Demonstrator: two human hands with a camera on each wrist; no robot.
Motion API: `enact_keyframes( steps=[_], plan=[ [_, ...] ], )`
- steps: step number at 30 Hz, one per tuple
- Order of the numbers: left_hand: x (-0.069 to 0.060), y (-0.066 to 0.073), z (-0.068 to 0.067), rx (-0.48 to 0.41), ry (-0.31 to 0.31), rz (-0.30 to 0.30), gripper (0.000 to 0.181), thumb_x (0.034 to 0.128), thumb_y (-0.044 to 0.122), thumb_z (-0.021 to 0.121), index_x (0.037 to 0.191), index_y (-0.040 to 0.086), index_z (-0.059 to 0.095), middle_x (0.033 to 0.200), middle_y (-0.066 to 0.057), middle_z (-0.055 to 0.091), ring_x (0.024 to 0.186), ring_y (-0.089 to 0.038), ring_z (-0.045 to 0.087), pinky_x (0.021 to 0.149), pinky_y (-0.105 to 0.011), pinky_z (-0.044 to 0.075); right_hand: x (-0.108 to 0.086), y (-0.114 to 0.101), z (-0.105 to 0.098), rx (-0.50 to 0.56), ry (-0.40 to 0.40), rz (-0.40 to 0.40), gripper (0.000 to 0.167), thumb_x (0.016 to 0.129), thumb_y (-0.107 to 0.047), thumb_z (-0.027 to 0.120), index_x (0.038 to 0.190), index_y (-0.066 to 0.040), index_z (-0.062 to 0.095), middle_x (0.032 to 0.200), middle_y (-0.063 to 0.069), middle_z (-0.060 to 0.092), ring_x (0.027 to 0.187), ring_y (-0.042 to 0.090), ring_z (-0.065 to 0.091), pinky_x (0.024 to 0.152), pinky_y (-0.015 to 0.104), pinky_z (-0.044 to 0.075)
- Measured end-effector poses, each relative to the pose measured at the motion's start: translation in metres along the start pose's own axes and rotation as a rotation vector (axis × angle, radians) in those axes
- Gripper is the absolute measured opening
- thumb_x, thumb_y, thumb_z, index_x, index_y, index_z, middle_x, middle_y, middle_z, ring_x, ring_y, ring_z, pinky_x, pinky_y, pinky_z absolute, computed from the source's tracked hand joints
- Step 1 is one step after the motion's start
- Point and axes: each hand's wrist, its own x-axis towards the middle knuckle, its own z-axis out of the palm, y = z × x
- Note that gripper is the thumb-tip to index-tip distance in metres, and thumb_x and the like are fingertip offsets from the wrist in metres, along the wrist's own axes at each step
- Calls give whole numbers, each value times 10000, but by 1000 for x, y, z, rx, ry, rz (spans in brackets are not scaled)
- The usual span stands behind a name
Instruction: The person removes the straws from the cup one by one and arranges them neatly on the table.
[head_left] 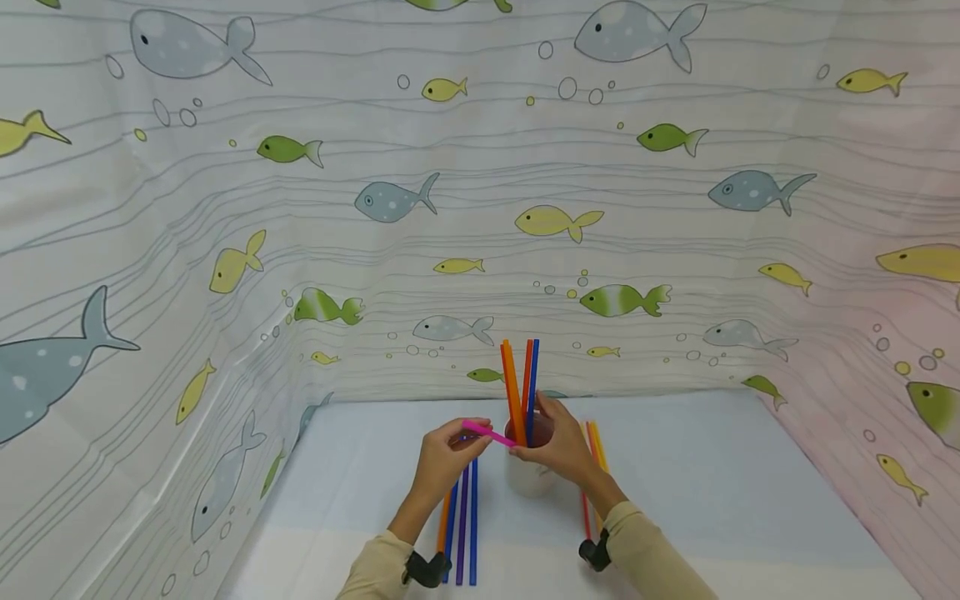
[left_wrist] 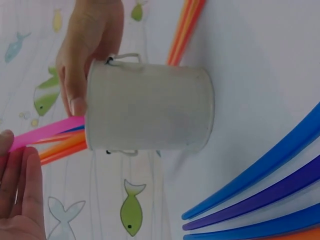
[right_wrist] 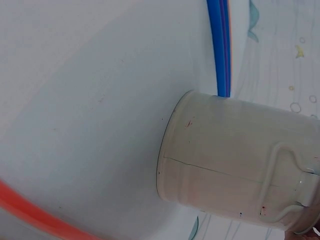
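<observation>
A cream metal bucket (head_left: 531, 479) with small handles stands upright on the table; its side fills much of the left wrist view (left_wrist: 150, 107) and right wrist view (right_wrist: 230, 160). Orange, red and blue sticks (head_left: 513, 392) stand in it, rising above the rim. My left hand (head_left: 448, 454) pinches a pink stick (head_left: 487, 432) between thumb and fingers, left of the bucket. The pink stick slants down to the bucket's mouth. My right hand (head_left: 558, 442) is at the bucket's rim, its thumb by the pink stick's lower end; whether it grips the rim or the stick I cannot tell.
On the white table (head_left: 697, 475), blue, purple and orange sticks (head_left: 462, 533) lie left of the bucket. Red and yellow-orange sticks (head_left: 587, 492) lie to its right, partly under my right forearm. A fish-patterned sheet (head_left: 480, 183) stands behind and along both sides.
</observation>
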Motion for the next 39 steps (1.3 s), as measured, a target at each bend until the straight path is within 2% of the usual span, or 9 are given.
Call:
enact_keyframes(
  steps=[6, 11, 14, 16, 20, 25, 28, 32, 39],
  plan=[
    [2, -8, 1, 5, 10, 18, 189, 860, 190, 761, 1043, 148, 736, 1087, -9, 713, 1001, -137, 679, 826, -269, 555, 0, 0, 0, -14, 5, 0, 1063, 655, -476, 885, 1522, -179, 347, 1362, -28, 515, 1299, 211, 447, 1047, 596, 370],
    [2, -13, 4, -53, 2, -13, 246, 852, 176, 769, 1088, 116, 736, 1095, -57, 710, 989, -207, 692, 804, -274, 562, 1, 0, 0, -15, 9, -27, 1028, 668, -381, 902, 1513, -156, 362, 1354, -10, 525, 1287, 210, 460, 1046, 594, 373],
    [2, -17, 7, -75, -6, -25, 256, 855, 166, 766, 1104, 112, 731, 1104, -69, 710, 996, -233, 691, 801, -276, 563, 1, 0, 0, -22, 14, -27, 1040, 659, -418, 900, 1512, -159, 366, 1347, -13, 527, 1279, 201, 463, 1043, 591, 379],
    [2, -18, 8, -71, -4, -25, 239, 858, 166, 763, 1091, 121, 735, 1092, -55, 715, 996, -225, 692, 805, -280, 563, 1, 0, 0, -26, 16, -25, 1047, 654, -442, 896, 1513, -164, 366, 1345, -15, 528, 1277, 199, 464, 1041, 591, 381],
    [1, -19, 11, -47, 14, -35, 195, 864, 189, 756, 1054, 149, 744, 1050, 13, 722, 989, -171, 686, 825, -270, 556, 1, 0, 0, -26, 18, -24, 1031, 666, -395, 901, 1514, -161, 363, 1348, -4, 530, 1283, 214, 461, 1040, 602, 376],
    [-1, -15, 12, -20, 45, -47, 174, 872, 161, 744, 1043, 129, 744, 1035, 12, 724, 974, -150, 682, 830, -252, 551, -1, -1, 1, -27, 17, -15, 1024, 675, -336, 905, 1515, -134, 357, 1360, 11, 523, 1294, 237, 456, 1043, 607, 368],
    [0, -8, 10, -10, 59, -29, 174, 878, 96, 729, 1049, 68, 733, 1046, -41, 725, 981, -190, 685, 831, -263, 552, -1, -1, 0, -28, 18, -16, 1038, 666, -353, 909, 1512, -116, 357, 1362, 24, 521, 1289, 243, 461, 1046, 600, 369],
    [3, 3, 5, -51, 71, 25, 172, 880, 40, 713, 1044, -10, 711, 1066, -95, 718, 1003, -238, 681, 851, -305, 551, 0, -2, 0, -36, 19, -16, 1066, 655, -411, 905, 1516, -122, 347, 1353, 24, 522, 1279, 223, 469, 1052, 573, 378],
    [13, 11, -9, -111, 114, 120, 155, 878, 100, 730, 1026, 54, 720, 1042, -74, 722, 990, -223, 680, 843, -299, 552, -1, -2, 1, -40, 17, 0, 1062, 657, -418, 900, 1521, -151, 344, 1343, 12, 526, 1280, 222, 473, 1046, 585, 378]
  ],
)
